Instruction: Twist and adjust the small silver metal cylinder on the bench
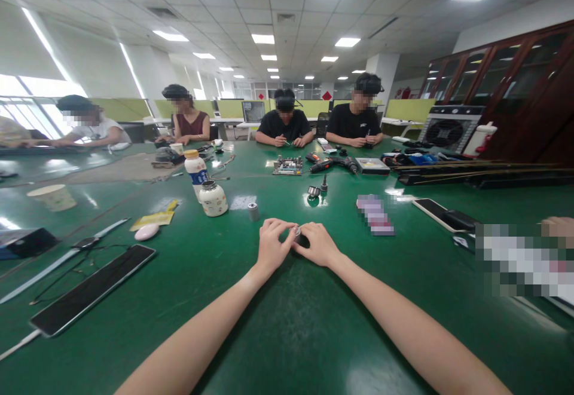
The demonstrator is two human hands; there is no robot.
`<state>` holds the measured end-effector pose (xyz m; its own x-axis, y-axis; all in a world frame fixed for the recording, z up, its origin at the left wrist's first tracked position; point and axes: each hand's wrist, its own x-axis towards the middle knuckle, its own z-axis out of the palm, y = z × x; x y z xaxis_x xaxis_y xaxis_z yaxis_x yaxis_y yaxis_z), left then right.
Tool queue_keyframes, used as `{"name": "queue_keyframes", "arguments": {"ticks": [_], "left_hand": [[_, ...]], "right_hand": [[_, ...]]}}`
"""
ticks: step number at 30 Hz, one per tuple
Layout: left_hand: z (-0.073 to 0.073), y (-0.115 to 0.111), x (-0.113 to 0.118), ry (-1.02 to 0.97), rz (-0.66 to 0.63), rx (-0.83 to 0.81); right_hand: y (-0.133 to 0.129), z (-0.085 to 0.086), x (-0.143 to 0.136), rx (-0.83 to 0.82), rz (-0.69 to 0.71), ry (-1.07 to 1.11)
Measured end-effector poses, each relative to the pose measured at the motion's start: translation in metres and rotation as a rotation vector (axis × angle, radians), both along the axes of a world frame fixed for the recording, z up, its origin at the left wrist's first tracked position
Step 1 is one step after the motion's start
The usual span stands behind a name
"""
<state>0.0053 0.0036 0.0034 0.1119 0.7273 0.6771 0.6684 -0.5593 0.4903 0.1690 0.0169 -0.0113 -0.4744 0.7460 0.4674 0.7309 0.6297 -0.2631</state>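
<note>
My left hand (274,242) and my right hand (320,244) meet at the middle of the green table. Between their thumbs and fingertips they grip a small silver metal cylinder (297,235), mostly covered by the fingers. A similar small metal cylinder (253,212) stands upright on the table, left of my left hand and apart from it. Beyond my hands lie a round black-and-silver part (313,192) and a dark part with a thin upright shaft (324,183).
An open cream jar (213,199) and a bottle (195,171) stand to the left, a phone (94,290) nearer. A circuit board (287,166) and a power drill (334,162) lie farther back. Several people sit across the green table (287,335); another person's hand (558,227) shows at right.
</note>
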Motion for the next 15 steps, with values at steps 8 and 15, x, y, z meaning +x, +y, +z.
{"name": "queue_keyframes", "arguments": {"ticks": [8, 15], "left_hand": [[-0.0003, 0.0004, 0.0005, -0.016, -0.011, 0.020], [0.0008, 0.0007, 0.0003, -0.069, -0.032, 0.016]], "right_hand": [[-0.0013, 0.0013, -0.0008, 0.015, -0.011, -0.017], [-0.0005, 0.0001, -0.0003, 0.019, -0.011, -0.011]]}}
